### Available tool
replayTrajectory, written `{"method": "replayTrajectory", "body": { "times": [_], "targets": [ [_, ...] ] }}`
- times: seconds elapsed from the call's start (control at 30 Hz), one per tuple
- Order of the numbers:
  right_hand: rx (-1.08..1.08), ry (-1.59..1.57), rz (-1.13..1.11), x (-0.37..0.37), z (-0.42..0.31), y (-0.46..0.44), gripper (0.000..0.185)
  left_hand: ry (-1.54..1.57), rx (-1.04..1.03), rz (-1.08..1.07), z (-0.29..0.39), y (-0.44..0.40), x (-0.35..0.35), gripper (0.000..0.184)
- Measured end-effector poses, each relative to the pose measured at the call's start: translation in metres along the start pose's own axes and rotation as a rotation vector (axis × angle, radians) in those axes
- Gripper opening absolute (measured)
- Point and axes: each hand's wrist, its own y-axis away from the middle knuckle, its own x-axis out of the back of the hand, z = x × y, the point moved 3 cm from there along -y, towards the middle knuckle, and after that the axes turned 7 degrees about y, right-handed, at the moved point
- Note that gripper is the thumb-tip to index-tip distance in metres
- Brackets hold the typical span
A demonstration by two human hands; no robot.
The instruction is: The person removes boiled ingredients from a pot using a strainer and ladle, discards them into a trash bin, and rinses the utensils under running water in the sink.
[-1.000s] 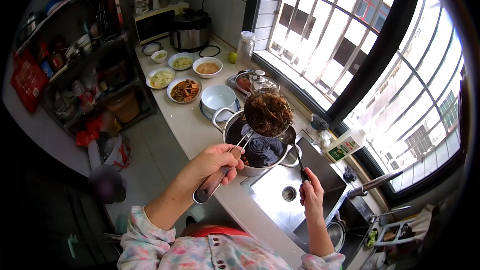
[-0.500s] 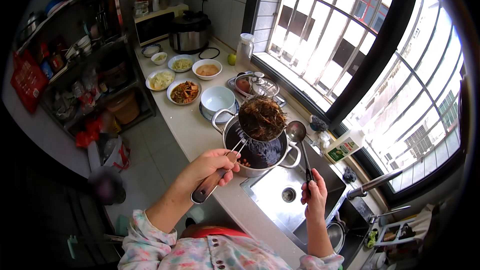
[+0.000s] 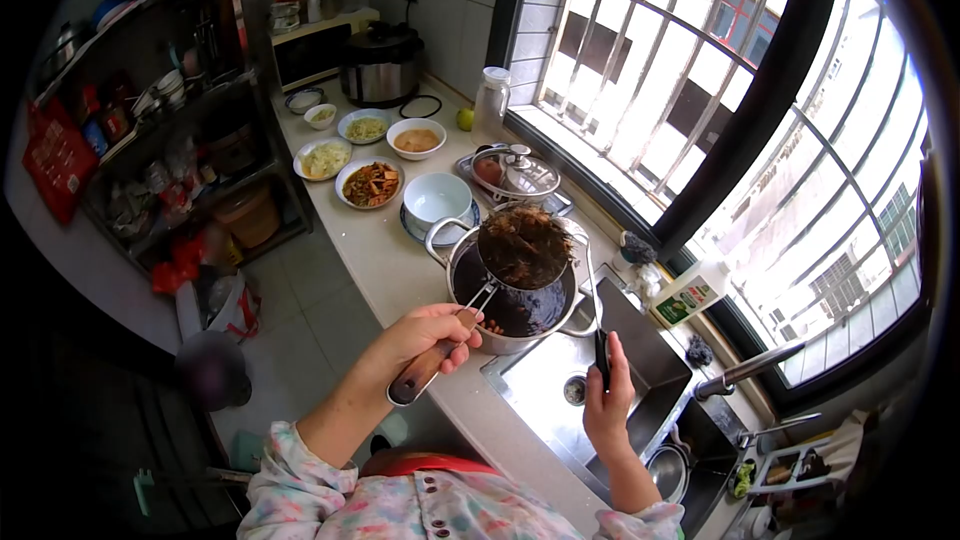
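Note:
My left hand (image 3: 428, 335) is closed round the wooden handle of a strainer (image 3: 420, 372). A wet heap of dark brown fibrous strands (image 3: 524, 248) fills the strainer, which is held over a two-handled metal pot (image 3: 508, 346). Dark liquid stands in the pot, with small reddish-brown bits near its front edge. My right hand (image 3: 610, 402) grips the black handle of a ladle (image 3: 597, 312). The ladle's bowl, seen partly edge-on, is at the right side of the strands; whether it touches them I cannot tell.
A white bowl (image 3: 438, 200) on a plate stands behind the pot, with several food dishes (image 3: 370, 183) beyond. A glass lid (image 3: 528, 176) lies near the window. The sink (image 3: 530, 410), tap (image 3: 750, 368) and a white bottle (image 3: 690, 292) are at right.
The ladle has swung left and turned, its bowl now against or near the strainer's right side. My right hand has moved slightly left. The strainer stays over the pot.

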Motion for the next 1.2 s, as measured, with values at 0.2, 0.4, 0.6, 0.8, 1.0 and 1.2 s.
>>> {"method": "replayTrajectory", "body": {
  "times": [0.2, 0.4, 0.6, 0.8, 1.0, 1.2],
  "targets": [
    [0.208, 0.201, -0.030, -0.022, 0.010, 0.010, 0.055, 0.013, -0.001, 0.008, 0.000, 0.001, -0.001, 0.032],
    [0.209, 0.127, -0.015, -0.025, 0.015, 0.013, 0.061, 0.019, -0.003, -0.024, -0.002, 0.000, -0.003, 0.031],
    [0.105, 0.069, -0.052, -0.031, 0.025, 0.019, 0.060, 0.013, -0.006, -0.016, -0.004, -0.001, -0.004, 0.031],
    [0.041, 0.055, -0.074, -0.033, 0.030, 0.024, 0.059, 0.020, 0.024, -0.012, -0.012, -0.003, 0.001, 0.031],
    [-0.015, 0.062, -0.118, -0.034, 0.033, 0.028, 0.059, 0.047, 0.025, 0.007, -0.015, 0.002, 0.000, 0.032],
    [-0.042, 0.062, -0.121, -0.041, 0.038, 0.033, 0.058, 0.064, 0.011, 0.010, -0.016, 0.007, 0.003, 0.034]
  ]
}}
